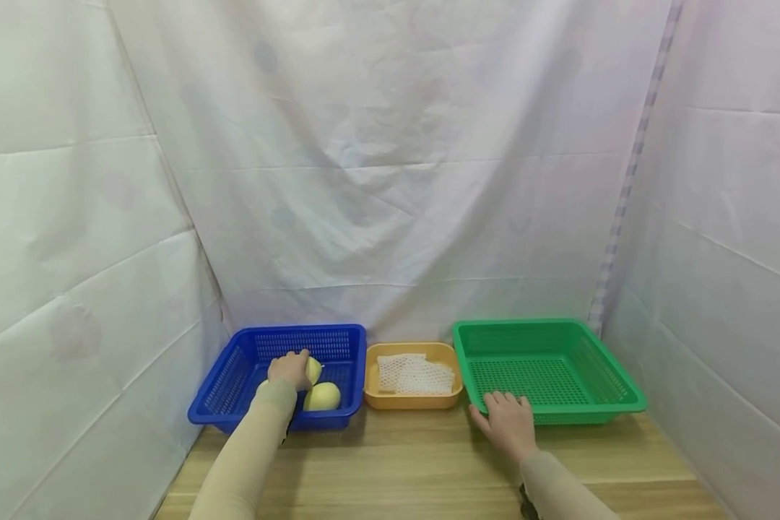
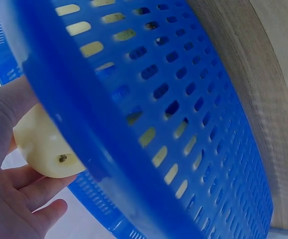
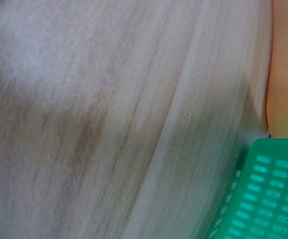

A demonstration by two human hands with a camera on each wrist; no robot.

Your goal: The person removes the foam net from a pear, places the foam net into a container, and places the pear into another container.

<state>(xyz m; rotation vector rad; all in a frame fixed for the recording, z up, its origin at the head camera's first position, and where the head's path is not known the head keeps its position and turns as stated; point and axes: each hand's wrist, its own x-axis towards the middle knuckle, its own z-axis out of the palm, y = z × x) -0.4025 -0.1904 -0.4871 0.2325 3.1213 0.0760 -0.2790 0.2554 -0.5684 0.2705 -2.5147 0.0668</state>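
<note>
My left hand point(image 1: 291, 370) reaches into the blue basket point(image 1: 357, 375) and grips a pale yellow pear point(image 2: 44, 144). Thumb and fingers lie around the pear in the left wrist view, just beyond the basket's rim. Another pear point(image 1: 323, 396) lies by the basket's front right corner, and a third shows partly beneath my wrist. On the right, my right hand point(image 1: 510, 425) lies at the front left rim of the green basket point(image 1: 552, 410), its fingers over the edge; firm contact is unclear. The right wrist view does not show that hand.
Between the baskets stands a yellow-orange tray point(image 1: 412, 403) with white foam fruit nets point(image 1: 422, 377) in it. All three containers stand on a wood-grain table point(image 1: 396, 469). White cloth point(image 1: 390, 217) hangs behind and on both sides.
</note>
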